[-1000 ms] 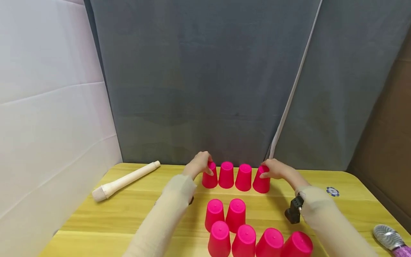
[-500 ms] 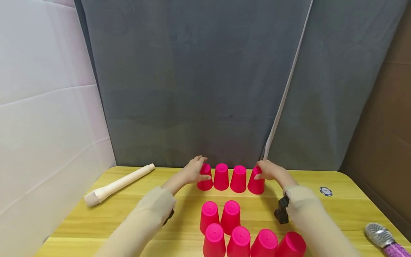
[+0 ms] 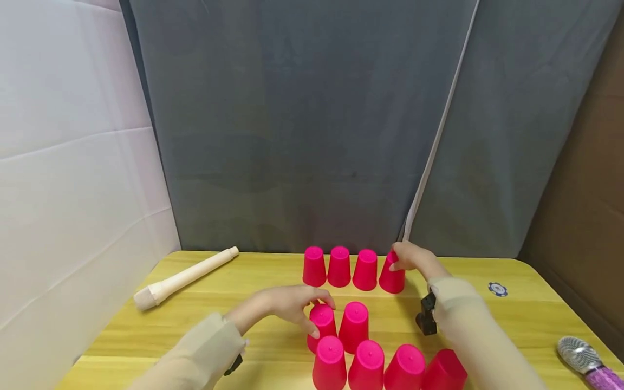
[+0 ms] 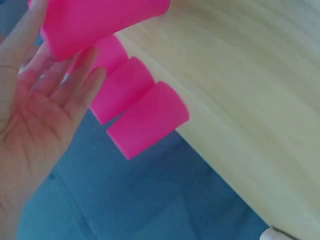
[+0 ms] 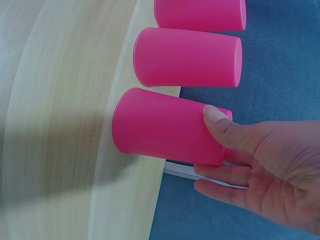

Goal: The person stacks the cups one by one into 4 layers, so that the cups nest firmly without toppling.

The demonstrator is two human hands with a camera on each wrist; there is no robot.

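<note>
Pink cups stand upside down in three rows on a yellow wooden table (image 3: 185,319). My right hand (image 3: 408,259) (image 5: 260,170) holds the rightmost cup of the back row (image 3: 391,277) (image 5: 160,125), thumb on its side near the top and fingers behind it. My left hand (image 3: 291,303) (image 4: 35,115) reaches over the left cup of the middle row (image 3: 323,320) (image 4: 95,20) with straight, relaxed fingers that touch it. Beside it stands a second middle cup (image 3: 355,320). Several cups (image 3: 366,365) line the front edge.
A pale wooden stick (image 3: 185,276) lies at the table's far left. A blue poker chip (image 3: 498,288) and a silver hairbrush (image 3: 582,355) lie at the right. A grey curtain (image 3: 312,135) hangs just behind the back row, and a white wall (image 3: 73,162) stands on the left.
My left hand has let go of the back row's leftmost cup and come back toward me to the middle row's left cup. My right hand stays on the back-right cup.
</note>
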